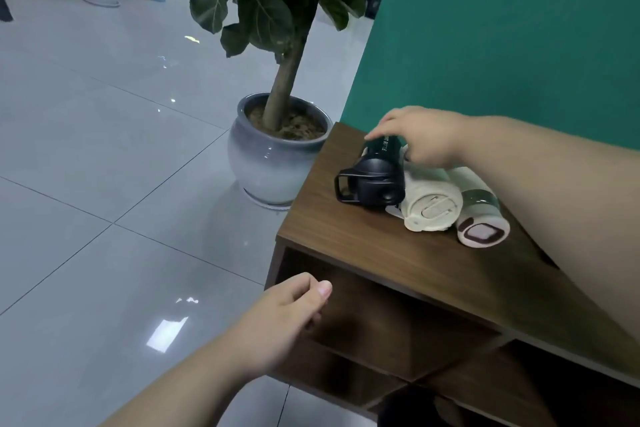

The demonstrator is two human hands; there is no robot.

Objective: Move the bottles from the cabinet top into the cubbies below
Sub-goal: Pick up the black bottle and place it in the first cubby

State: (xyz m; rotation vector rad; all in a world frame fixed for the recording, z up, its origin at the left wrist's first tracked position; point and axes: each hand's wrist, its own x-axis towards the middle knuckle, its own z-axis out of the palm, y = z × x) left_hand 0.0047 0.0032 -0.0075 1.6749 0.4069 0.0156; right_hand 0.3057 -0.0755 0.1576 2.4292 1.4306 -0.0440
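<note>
The step in hand looks like the first pick-up: all three bottles lie on their sides on the cabinet (398,253) top, side by side and touching, and the cubbies (374,319) below appear empty as far as they show. The right hand (422,139) reaches over the row with fingers draped on the dark bottle (377,170), the outermost one; whether they have closed round it I cannot tell, since the far side is hidden. The left hand (294,312) hangs loosely curled in front of the upper cubby, holding nothing. The next move calls for a firm wrap round the dark body, a lift clear of its neighbour, then a carry down into an open cubby. The dark bottle has a black cap with a loop handle; beside it lie the cream bottle (433,204) and the banded bottle (481,218), lids facing the camera.
</note>
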